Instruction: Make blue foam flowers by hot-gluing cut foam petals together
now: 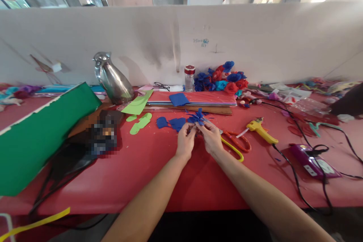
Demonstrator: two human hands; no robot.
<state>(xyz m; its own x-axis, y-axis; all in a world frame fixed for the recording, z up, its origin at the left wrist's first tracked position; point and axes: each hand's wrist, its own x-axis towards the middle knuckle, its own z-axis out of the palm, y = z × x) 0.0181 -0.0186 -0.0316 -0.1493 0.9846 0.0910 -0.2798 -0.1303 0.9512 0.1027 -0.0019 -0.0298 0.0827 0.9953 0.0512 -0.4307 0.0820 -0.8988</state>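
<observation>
Both of my hands meet above the red table (147, 170), pinching a small blue paper flower (197, 117) between them. My left hand (185, 139) is closed on its left side with the fingertips pressed together. My right hand (210, 136) is closed on its right side. Loose blue petal cut-outs (172, 123) lie on the table just left of the flower, and a blue paper square (178, 99) rests on a stack of coloured sheets (195, 102) behind it.
Red and yellow scissors (236, 144) lie right of my right hand, then a yellow glue gun (260, 128) and a purple power strip (312, 160) with black cables. Finished flowers (224, 79), a jar (189, 77) and a metal jug (113, 79) stand at the wall. Green sheet (36, 136) far left.
</observation>
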